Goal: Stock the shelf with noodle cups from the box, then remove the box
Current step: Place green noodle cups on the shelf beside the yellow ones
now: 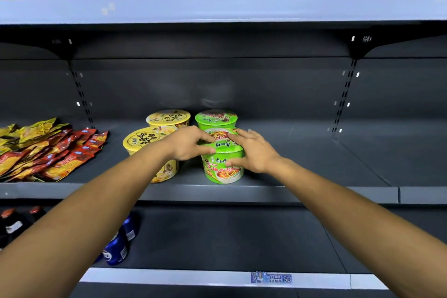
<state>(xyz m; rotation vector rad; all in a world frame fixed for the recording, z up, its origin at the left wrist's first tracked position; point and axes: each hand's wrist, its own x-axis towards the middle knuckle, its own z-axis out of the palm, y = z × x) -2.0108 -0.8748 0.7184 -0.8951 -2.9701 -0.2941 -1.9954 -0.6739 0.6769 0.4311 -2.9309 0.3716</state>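
A green noodle cup (pixel 221 167) stands near the front edge of the middle shelf (pixel 302 172). My left hand (pixel 189 144) grips its left side and lid; my right hand (pixel 254 152) grips its right side, thumb on the cup wall. A second green cup (pixel 215 117) stands right behind it. Two yellow noodle cups sit to the left: the front yellow cup (pixel 145 139) is partly hidden by my left forearm, the rear yellow cup (pixel 168 117) is behind it. The box is not in view.
Red and yellow snack packets (pixel 48 150) lie piled at the shelf's left end. Blue cans (pixel 118 244) and dark bottles (pixel 14 222) stand on the lower shelf at left. The upper shelf (pixel 217 8) overhangs. A price label (pixel 271 278) is on the lower shelf's edge.
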